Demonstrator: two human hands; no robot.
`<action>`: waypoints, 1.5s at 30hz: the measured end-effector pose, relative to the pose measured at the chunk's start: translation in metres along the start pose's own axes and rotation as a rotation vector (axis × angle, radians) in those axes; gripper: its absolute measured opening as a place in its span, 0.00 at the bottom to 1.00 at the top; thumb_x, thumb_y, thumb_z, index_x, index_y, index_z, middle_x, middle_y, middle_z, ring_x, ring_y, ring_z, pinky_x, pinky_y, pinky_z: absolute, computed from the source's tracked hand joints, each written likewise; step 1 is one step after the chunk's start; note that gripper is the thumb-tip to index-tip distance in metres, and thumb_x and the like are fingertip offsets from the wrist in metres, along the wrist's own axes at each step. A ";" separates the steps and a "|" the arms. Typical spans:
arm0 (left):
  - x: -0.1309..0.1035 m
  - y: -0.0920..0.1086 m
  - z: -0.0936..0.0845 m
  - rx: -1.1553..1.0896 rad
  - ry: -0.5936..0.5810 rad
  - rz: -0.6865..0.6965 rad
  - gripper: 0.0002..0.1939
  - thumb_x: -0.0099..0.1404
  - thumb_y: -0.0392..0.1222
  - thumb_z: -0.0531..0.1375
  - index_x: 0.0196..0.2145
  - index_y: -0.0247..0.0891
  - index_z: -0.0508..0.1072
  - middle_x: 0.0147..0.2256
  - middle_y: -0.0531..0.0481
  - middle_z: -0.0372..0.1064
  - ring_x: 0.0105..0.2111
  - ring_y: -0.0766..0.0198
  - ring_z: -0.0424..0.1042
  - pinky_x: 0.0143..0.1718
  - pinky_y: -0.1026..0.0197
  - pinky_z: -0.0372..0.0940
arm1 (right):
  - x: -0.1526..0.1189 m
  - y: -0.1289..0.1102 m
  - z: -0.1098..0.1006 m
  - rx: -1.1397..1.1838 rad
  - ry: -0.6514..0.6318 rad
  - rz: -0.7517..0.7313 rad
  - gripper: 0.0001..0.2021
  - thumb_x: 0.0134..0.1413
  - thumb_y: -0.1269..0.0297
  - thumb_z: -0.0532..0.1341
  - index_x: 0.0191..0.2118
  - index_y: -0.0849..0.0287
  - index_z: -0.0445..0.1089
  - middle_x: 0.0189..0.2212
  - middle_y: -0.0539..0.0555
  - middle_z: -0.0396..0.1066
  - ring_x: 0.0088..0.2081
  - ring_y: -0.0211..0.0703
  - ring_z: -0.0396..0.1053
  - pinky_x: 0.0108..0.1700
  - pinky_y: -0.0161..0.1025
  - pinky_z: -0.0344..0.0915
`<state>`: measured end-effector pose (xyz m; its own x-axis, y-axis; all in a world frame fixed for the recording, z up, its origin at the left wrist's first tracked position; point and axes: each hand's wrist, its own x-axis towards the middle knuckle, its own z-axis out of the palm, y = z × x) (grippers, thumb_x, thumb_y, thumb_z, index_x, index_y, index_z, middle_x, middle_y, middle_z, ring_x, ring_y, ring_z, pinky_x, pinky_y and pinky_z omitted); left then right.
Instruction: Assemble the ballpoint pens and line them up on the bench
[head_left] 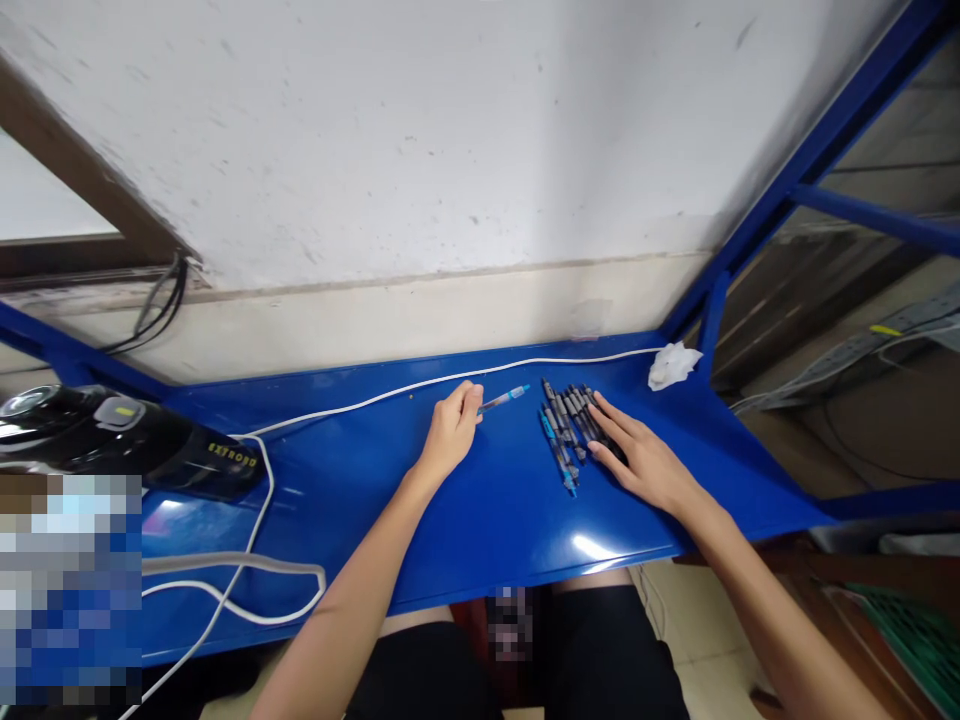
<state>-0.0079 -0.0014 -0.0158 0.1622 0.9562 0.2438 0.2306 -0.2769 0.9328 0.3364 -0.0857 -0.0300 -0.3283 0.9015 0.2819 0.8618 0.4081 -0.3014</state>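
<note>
My left hand (454,425) is closed around one end of a clear pen with light blue ends (504,399), held above the blue table (480,520). Its other end points right, toward a bunch of pens. Several dark pens (574,415) lie side by side on the table, with a blue-and-black pen (559,455) along their left edge. My right hand (634,455) rests at the right side of the bunch, fingers stretched out and apart, fingertips touching the dark pens. Part of the rightmost pens is hidden under those fingers.
A white cable (405,388) runs along the back of the table and loops at the left. A black bottle (172,455) lies at the left. Crumpled white tissue (673,366) sits at the back right corner. Blue frame bars (780,190) and a wall (420,160) bound the table.
</note>
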 end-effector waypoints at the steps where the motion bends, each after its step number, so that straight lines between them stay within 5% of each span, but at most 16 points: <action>1: 0.001 0.000 0.001 -0.056 0.006 -0.019 0.26 0.78 0.67 0.52 0.34 0.42 0.68 0.25 0.57 0.59 0.25 0.65 0.66 0.31 0.62 0.68 | 0.000 0.000 0.000 0.002 0.025 -0.001 0.34 0.76 0.49 0.57 0.80 0.49 0.53 0.79 0.59 0.50 0.75 0.64 0.60 0.73 0.64 0.65; 5: 0.004 0.000 0.004 -0.173 0.026 -0.013 0.23 0.78 0.65 0.55 0.42 0.43 0.72 0.27 0.56 0.61 0.24 0.67 0.62 0.26 0.64 0.62 | 0.002 -0.005 -0.001 0.022 0.137 -0.014 0.32 0.77 0.53 0.55 0.80 0.48 0.52 0.78 0.59 0.56 0.73 0.62 0.63 0.72 0.63 0.65; 12: 0.008 -0.002 0.001 -0.117 0.110 0.115 0.17 0.78 0.58 0.59 0.52 0.43 0.77 0.37 0.49 0.75 0.32 0.64 0.71 0.36 0.60 0.68 | 0.024 -0.024 0.000 0.144 0.241 -0.031 0.27 0.78 0.55 0.54 0.76 0.49 0.56 0.74 0.62 0.63 0.73 0.60 0.63 0.73 0.62 0.63; 20: 0.008 0.003 -0.003 0.063 0.138 0.223 0.13 0.79 0.51 0.60 0.48 0.43 0.80 0.46 0.44 0.77 0.47 0.57 0.78 0.50 0.54 0.72 | 0.109 -0.060 0.014 0.441 0.323 -0.094 0.27 0.75 0.49 0.58 0.73 0.50 0.59 0.61 0.64 0.74 0.61 0.60 0.74 0.66 0.60 0.67; 24: 0.008 0.005 -0.006 0.150 0.113 0.325 0.10 0.79 0.47 0.61 0.46 0.43 0.82 0.45 0.45 0.78 0.47 0.57 0.77 0.53 0.52 0.72 | 0.157 -0.074 0.034 0.403 0.193 -0.229 0.16 0.79 0.52 0.54 0.56 0.53 0.74 0.42 0.57 0.79 0.41 0.51 0.76 0.49 0.47 0.69; 26: 0.009 0.003 -0.008 0.174 0.134 0.345 0.09 0.78 0.46 0.62 0.45 0.43 0.82 0.44 0.46 0.78 0.46 0.57 0.78 0.53 0.52 0.72 | 0.169 -0.076 0.044 0.376 0.152 -0.316 0.19 0.81 0.54 0.51 0.43 0.55 0.76 0.35 0.55 0.77 0.35 0.46 0.72 0.42 0.42 0.65; 39: 0.007 -0.002 -0.006 0.275 0.068 0.353 0.10 0.77 0.40 0.63 0.51 0.45 0.84 0.47 0.46 0.81 0.47 0.58 0.80 0.52 0.55 0.72 | 0.158 -0.062 0.048 0.278 0.232 -0.248 0.25 0.82 0.55 0.51 0.27 0.56 0.62 0.23 0.49 0.64 0.24 0.37 0.56 0.32 0.40 0.50; 45: 0.004 0.004 -0.009 0.331 -0.009 0.296 0.12 0.80 0.42 0.58 0.53 0.43 0.82 0.40 0.49 0.81 0.37 0.60 0.77 0.46 0.55 0.68 | 0.158 -0.065 0.049 0.322 0.250 -0.244 0.27 0.83 0.55 0.49 0.26 0.56 0.63 0.21 0.48 0.62 0.22 0.35 0.56 0.31 0.40 0.51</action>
<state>-0.0154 0.0023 -0.0091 0.2754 0.8304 0.4844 0.4672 -0.5560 0.6875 0.2100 0.0373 -0.0108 -0.3686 0.7277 0.5784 0.5943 0.6629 -0.4554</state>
